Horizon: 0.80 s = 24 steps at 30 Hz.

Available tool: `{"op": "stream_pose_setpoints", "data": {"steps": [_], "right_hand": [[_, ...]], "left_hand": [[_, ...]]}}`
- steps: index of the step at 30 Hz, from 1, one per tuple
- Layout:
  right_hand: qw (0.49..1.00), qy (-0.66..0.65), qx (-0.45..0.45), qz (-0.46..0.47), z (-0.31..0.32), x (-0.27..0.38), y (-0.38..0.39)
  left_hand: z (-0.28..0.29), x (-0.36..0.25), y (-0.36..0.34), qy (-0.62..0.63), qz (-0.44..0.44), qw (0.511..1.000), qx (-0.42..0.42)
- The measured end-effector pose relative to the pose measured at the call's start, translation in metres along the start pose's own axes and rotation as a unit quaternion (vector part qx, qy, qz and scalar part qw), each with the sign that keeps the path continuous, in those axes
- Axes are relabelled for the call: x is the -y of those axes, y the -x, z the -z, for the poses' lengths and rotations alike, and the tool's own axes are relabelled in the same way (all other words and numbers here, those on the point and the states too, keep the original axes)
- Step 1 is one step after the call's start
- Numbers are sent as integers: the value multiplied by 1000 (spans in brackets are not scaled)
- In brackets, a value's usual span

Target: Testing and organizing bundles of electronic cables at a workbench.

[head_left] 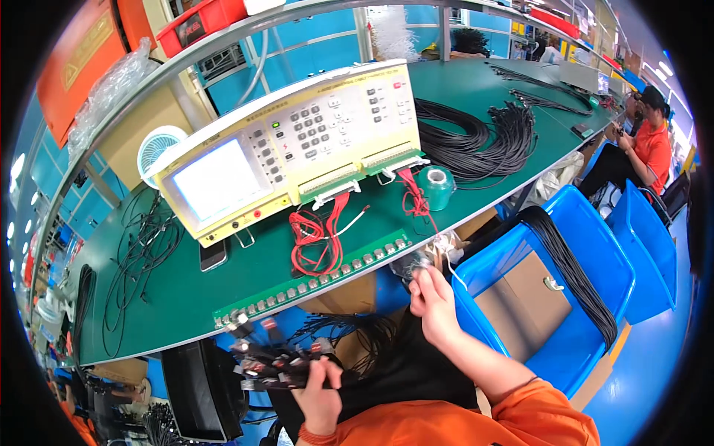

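My left hand [321,390] is closed round a bundle of black cables [279,364], whose metal and dark connector ends fan out to the left below the table edge. My right hand [435,301] is raised by the table's front edge, fingers pinched together. A blurred greyish thing [409,262] shows at its fingertips, too smeared to name. Along the front edge runs a green strip board with a row of metal sockets [312,282]. Behind it stands a cream and yellow cable tester [297,141] with a lit screen, and red wires [316,241] hang from its front connectors.
A roll of green tape [436,189] stands right of the tester, with coiled black cables [483,141] behind. At right, black cables drape over a blue bin [520,297] holding cardboard. A phone [213,255] and loose cables [141,260] lie left. A co-worker [647,149] sits far right.
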State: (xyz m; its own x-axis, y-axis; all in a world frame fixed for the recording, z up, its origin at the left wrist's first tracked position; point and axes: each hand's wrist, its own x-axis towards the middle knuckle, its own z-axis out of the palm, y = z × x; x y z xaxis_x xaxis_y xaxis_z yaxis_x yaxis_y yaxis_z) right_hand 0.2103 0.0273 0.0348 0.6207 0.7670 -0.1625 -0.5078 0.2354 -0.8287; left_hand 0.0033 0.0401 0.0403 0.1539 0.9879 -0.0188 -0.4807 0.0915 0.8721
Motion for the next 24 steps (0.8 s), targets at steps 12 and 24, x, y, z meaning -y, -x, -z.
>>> {"op": "stream_pose_setpoints", "data": {"steps": [12,24], "right_hand": [[974,207,53,76,18,-9,-53],[992,123,-8,9,-5,-1,-56]], "left_hand": [[22,9,3,38,99,994,22],[0,22,-5,23,141,988,62]]}}
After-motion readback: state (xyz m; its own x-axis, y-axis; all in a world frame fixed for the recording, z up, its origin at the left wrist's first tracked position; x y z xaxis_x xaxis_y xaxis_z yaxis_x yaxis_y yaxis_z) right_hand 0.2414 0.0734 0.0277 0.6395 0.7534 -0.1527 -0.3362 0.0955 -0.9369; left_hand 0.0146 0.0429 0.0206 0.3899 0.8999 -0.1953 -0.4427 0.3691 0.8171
